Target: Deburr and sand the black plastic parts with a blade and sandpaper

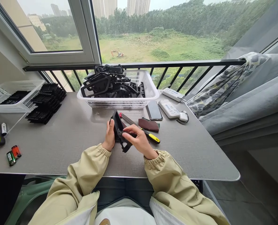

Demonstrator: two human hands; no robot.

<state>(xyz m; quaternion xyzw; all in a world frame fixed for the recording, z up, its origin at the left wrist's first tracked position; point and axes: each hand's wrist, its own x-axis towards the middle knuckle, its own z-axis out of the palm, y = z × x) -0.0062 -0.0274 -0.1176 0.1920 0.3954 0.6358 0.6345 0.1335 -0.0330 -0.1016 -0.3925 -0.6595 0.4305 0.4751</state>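
A: Where is the piece being handled?
B: The black plastic piece (117, 124) is up between both hands, tilted, above the near-middle of the grey table (188, 150).
A: And the grip?
B: The left hand (109, 137) clasps its left side, thumb along the edge. The right hand (140, 140) pinches a dark bit (132, 135) between thumb and fingers (whether that belongs to the piece or is separate, nobody can tell from here).
A: What is near them?
B: A tool with a yellow-and-black handle (150, 136) lies slanted just beyond the right hand, a brown-red strip (150, 125) beside it.
A: Farther out?
B: A white basket (120, 103) heaped with black parts (113, 82) stands by the railing (188, 64). To its right are a phone (154, 111) and a white device (168, 108).
A: The left end?
B: Stacked black frames (45, 103) beside a second basket (9, 108); nearer the edge, a green battery (11, 158) and a red battery (16, 152).
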